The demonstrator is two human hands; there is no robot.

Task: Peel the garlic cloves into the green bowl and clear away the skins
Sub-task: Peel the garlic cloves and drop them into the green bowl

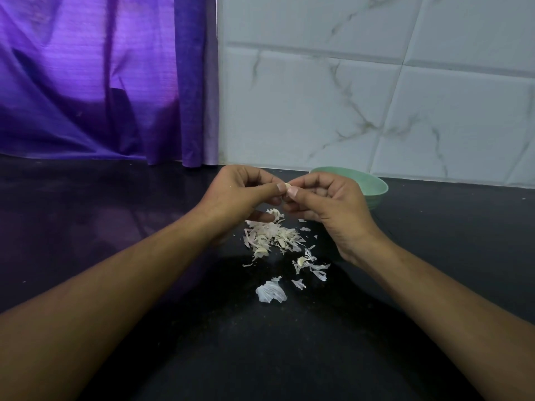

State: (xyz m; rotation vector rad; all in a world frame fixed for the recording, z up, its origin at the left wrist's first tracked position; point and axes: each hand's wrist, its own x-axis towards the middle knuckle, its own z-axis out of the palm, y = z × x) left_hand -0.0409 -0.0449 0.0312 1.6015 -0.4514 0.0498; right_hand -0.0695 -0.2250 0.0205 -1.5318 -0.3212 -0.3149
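Head view: the left hand (240, 192) and right hand (324, 201) meet above the black speckled stone bench (463, 241). Both pinch one small pale garlic clove (287, 187) between thumb and fingertips, with the remaining fingers curled in. At six o'clock from the clove lies a heap of papery white garlic skins (272, 237), and stray flakes trail on toward the person. The round pale-green bowl (375, 183) sits at three o'clock from the clove, just behind the right hand and partly hidden by it. What it holds cannot be seen.

The clove is small and probably slick where bare, so a hard tug on the skin could pop it out of the pinch and into the heap, where pale on pale would be slow to find. A few thicker bits already lie among the flakes; whether they are cloves or trimmed ends I cannot tell. The skins look very light, so a brisk sweep would likely scatter them or flick some into the bowl. Flakes clinging to fingertips may ride in with the clove. A careless swing of the right wrist toward three o'clock could knock the bowl.
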